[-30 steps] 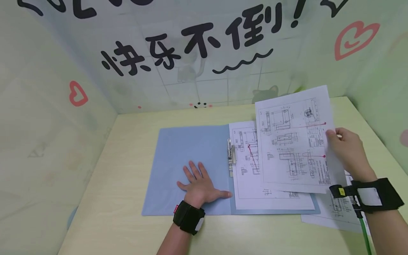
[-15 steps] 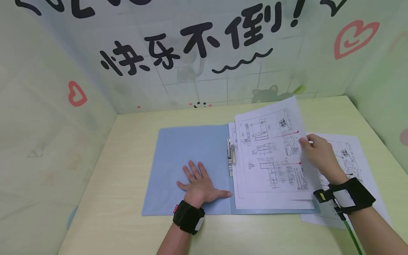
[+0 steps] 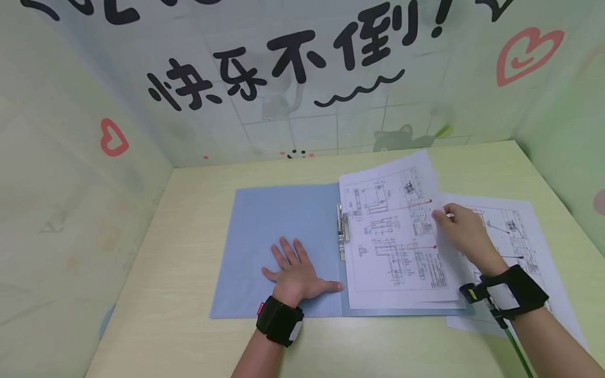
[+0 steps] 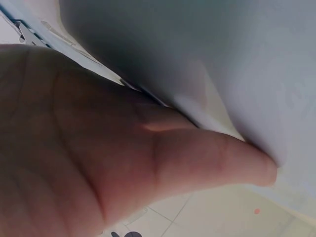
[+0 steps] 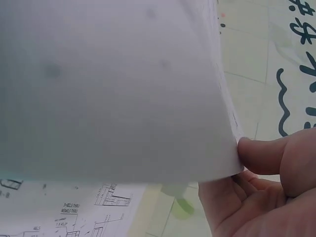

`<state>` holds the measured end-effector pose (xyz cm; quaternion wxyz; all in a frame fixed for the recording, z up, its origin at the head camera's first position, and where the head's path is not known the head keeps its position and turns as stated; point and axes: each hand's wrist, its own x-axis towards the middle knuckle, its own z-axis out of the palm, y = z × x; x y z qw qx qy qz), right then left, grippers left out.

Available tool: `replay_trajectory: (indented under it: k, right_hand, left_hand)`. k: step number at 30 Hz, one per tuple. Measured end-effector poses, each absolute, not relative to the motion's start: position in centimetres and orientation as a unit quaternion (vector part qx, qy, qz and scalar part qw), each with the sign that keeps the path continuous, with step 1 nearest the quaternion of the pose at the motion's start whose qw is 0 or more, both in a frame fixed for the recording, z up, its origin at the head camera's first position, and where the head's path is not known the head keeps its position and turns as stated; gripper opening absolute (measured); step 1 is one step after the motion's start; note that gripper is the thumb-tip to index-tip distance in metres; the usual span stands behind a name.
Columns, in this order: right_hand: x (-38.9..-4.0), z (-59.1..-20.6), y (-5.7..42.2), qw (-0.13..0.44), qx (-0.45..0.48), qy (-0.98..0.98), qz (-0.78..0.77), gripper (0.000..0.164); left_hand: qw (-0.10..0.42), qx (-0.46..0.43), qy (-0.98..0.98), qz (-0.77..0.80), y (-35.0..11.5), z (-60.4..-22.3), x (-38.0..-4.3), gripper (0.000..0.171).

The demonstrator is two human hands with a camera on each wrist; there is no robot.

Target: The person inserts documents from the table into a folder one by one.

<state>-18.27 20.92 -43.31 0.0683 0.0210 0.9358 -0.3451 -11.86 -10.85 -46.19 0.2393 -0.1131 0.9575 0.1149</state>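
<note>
My right hand (image 3: pixel 465 236) pinches the right edge of a drawing sheet (image 3: pixel 392 231) between thumb and fingers. In the right wrist view the thumb (image 5: pixel 264 155) lies on the sheet's edge, and its plain underside (image 5: pixel 118 98) fills much of the picture. The sheet's raised right side curves up, while its left edge reaches the metal clip (image 3: pixel 344 231). With fingers spread, my left hand (image 3: pixel 298 275) rests flat on the left cover of an open blue folder (image 3: pixel 264 220), its thumb at the fold. Up close, that hand (image 4: pixel 123 148) fills the left wrist view's lower left.
Under my right forearm, another drawing sheet (image 3: pixel 520 226) lies on the wooden table (image 3: pixel 179 252), beside the folder. Further paper lies in the folder beneath the held sheet. A printed curtain-like wall (image 3: pixel 293 121) stands behind the table.
My right hand has moved left and slightly down with the sheet, bringing its left edge over to the clip. The loose sheet at the right is more exposed. The left hand has stayed still.
</note>
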Motion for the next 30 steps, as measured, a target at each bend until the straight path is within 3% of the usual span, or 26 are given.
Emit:
replay_trajectory:
  k: [5,19,30]
  right_hand:
    - [-18.2,-43.3,20.8,0.078,0.007,0.938,-0.337,0.046]
    - [-18.4,-44.1,21.1,0.127,-0.026,0.937,-0.325,0.058]
    - [-18.5,-43.3,22.7,0.113,-0.014,0.952,-0.285,0.063]
  left_hand:
    - [0.236,-0.112,0.959,0.112,-10.9,-46.2,-11.9,0.146]
    - [0.232,-0.111,0.958,0.125,-10.8,-45.8,-11.6,0.144]
    - [0.229,-0.111,0.96,0.12,-10.8,-45.9,-11.6,0.143]
